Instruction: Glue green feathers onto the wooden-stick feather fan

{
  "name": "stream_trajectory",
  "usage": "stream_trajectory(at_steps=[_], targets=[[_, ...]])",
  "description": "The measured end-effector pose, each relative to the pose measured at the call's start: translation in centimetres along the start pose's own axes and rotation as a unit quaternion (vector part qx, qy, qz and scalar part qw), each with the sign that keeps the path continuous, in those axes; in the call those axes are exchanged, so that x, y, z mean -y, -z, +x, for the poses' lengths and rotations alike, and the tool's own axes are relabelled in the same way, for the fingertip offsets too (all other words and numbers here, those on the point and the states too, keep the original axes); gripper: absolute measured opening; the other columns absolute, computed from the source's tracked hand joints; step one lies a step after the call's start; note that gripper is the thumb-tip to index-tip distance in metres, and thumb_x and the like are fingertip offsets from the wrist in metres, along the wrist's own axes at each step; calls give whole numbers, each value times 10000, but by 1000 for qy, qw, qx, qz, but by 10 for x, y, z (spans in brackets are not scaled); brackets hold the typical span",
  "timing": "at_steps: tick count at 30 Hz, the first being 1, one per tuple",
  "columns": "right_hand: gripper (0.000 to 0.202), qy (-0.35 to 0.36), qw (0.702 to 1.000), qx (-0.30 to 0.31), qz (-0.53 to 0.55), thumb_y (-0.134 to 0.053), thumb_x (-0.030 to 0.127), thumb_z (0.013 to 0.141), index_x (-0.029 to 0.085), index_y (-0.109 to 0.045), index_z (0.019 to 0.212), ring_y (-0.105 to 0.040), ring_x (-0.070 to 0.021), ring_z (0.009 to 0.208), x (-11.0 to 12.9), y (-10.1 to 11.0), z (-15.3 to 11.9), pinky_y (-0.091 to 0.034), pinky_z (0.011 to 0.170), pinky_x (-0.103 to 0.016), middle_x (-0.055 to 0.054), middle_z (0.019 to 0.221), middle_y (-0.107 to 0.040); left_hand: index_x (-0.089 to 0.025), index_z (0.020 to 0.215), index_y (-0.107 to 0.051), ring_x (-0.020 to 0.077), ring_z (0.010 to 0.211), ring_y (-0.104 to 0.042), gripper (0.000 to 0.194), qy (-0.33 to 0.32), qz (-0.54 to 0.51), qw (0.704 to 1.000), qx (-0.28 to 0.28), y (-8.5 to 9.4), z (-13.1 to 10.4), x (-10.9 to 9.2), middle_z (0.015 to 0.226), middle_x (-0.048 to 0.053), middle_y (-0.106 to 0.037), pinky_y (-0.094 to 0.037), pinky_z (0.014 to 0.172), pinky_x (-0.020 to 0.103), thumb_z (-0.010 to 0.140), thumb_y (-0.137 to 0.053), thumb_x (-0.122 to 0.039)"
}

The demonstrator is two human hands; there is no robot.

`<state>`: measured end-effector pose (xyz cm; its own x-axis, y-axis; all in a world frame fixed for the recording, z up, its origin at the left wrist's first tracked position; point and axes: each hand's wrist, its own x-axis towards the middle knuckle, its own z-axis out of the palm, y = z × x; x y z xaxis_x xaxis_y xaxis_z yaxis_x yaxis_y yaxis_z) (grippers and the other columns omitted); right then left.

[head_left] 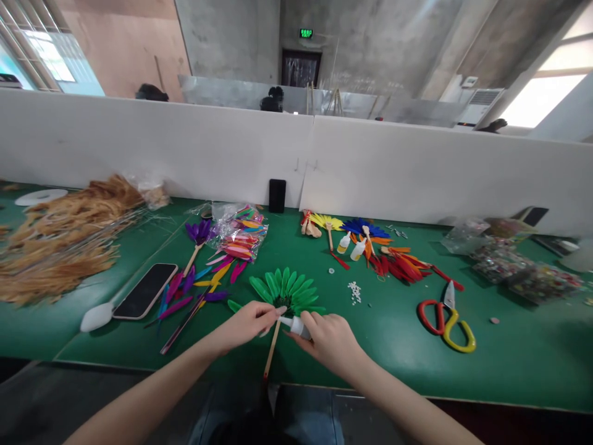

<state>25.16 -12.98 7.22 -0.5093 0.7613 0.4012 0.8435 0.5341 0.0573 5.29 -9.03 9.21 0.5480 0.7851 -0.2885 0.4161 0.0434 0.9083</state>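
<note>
Two hands at the near table edge: your left hand (250, 321) pinches the green feather fan on its wooden stick (288, 290); your right hand (331, 339) is clamped on a small white glue bottle (296, 326), nozzle touching the fan's base. Red-and-yellow scissors (447, 320) lie right; a black smartphone (144, 290) lies left.

A craft workshop. Bare concrete walls (370, 43) rise behind a long green worktable (509, 346). White partitions (162, 148) divide its feather-strewn stations.

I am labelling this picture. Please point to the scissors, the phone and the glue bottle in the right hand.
scissors (447, 318), head view, on the handles.
phone (145, 290), head view, screen middle.
glue bottle (296, 325), head view, white body.
</note>
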Motion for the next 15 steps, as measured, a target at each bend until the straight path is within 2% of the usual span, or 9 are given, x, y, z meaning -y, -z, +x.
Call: stream_trajectory(at_steps=[2, 5, 8, 12, 15], targets=[[322, 5, 1000, -1, -21, -434, 448, 894, 185, -523, 730, -546, -148, 439, -2, -1, -2, -152, 466, -292, 5, 546, -587, -170, 599, -446, 71, 443, -279, 487, 52, -63, 995, 55, 2, -3, -2, 493, -67, -368, -210, 438, 217, 794, -435, -615], [302, 24, 999, 5, -42, -467, 442, 881, 186, -517, 729, -547, -148, 450, -3, -1, -5, -164, 472, -292, 3, 549, -584, -179, 620, -430, 59, 414, -190, 480, 118, -164, 973, 114, 0, -5, -3, 471, -89, -293, -125, 399, 211, 759, -478, -635], [279, 42, 998, 14, -46, -502, 428, 868, 184, -512, 732, -557, -150, 474, -3, -1, -7, -165, 473, -293, 3, 557, -580, -187, 601, -379, 51, 414, -119, 464, 142, -218, 955, 145, -3, -4, -2, 477, -102, -239, -59, 399, 222, 721, -563, -595], [259, 49, 998, 38, -16, -515, 400, 866, 175, -513, 738, -570, -147, 483, -3, 4, -8, -147, 467, -294, 0, 576, -599, -171, 611, -432, 55, 423, -194, 435, 80, -166, 974, 135, -4, -3, -2, 474, -88, -291, -145, 414, 212, 772, -520, -565], [258, 14, 996, 81, 47, -517, 404, 863, 167, -519, 761, -574, -139, 484, -3, 12, -8, -140, 462, -286, -4, 596, -629, -163, 619, -459, 72, 459, -300, 433, -7, -43, 991, 124, -2, -5, -7, 514, -56, -377, -226, 455, 217, 842, -428, -532]])
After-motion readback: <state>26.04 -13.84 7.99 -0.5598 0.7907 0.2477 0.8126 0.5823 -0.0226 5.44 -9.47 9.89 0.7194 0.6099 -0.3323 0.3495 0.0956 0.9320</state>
